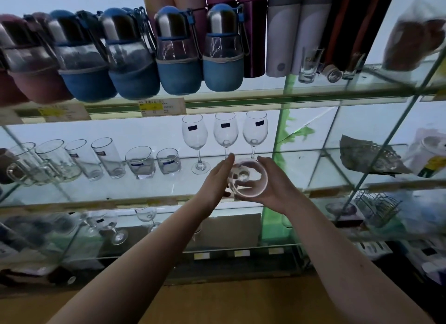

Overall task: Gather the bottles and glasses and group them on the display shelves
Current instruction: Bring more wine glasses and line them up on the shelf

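Observation:
A clear glass (247, 177) is held between both hands in front of the middle glass shelf (144, 198), its open mouth facing me. My right hand (274, 187) curls round its right side and underside. My left hand (218, 179) lies flat against its left side with straight fingers. Just behind stand three wine glasses (225, 133) with dark labels. Left of them on the same shelf are two short tumblers (154, 162) and several tall glasses (96, 158). Bottles with blue sleeves (178, 56) line the top shelf.
Tall flasks (282, 34) and small shot glasses (309, 65) stand on the upper right shelf. A metal basket (369, 158) sits on the right-hand shelf, a wire rack (376, 209) below it. More wine glasses (115, 227) stand on the bottom shelf. Price tags (161, 106) hang on the shelf edges.

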### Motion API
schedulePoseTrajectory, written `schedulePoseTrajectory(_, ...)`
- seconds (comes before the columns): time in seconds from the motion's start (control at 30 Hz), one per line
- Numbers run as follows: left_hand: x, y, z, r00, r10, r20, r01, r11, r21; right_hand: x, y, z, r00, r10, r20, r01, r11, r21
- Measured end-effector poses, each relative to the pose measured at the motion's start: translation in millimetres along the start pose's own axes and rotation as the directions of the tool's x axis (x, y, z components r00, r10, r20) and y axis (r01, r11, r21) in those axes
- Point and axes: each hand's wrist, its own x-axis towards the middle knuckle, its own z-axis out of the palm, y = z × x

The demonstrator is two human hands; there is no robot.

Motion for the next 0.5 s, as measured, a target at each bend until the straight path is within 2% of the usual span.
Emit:
schedulePoseTrajectory(0.1,8.8,4.6,1.7,0.992,-0.094,-0.089,0.091,0.995,-0.035,-2.5,-0.8,2.2,1.0,-0.015,0.015,0.016,0.999,-0.033)
schedulePoseTrajectory(0.17,18.4,6.9,1.8,0.981,-0.167,-0.1,0.16,0.985,-0.069,-2.7,0.9,3.2,1.0,-0.024,0.016,0.024,0.999,-0.04)
schedulePoseTrajectory(0.23,20.6,7.1,2.0,0.982,-0.162,-0.096,0.15,0.982,-0.119,-2.5,2.5,3.6,1.0,-0.022,0.016,0.023,1.0,-0.019)
schedulePoseTrajectory(0.33,26.3,3.9,1.8,0.992,-0.121,-0.034,0.11,0.966,-0.233,0.1,5.9,2.3,0.999,-0.013,-0.036,0.013,1.0,0.011)
schedulePoseTrajectory(0.5,34.5,-3.2,0.0,0.984,-0.164,0.067,0.177,0.917,-0.358,4.7,9.6,1.7,0.993,-0.045,-0.107,0.048,0.998,0.029)
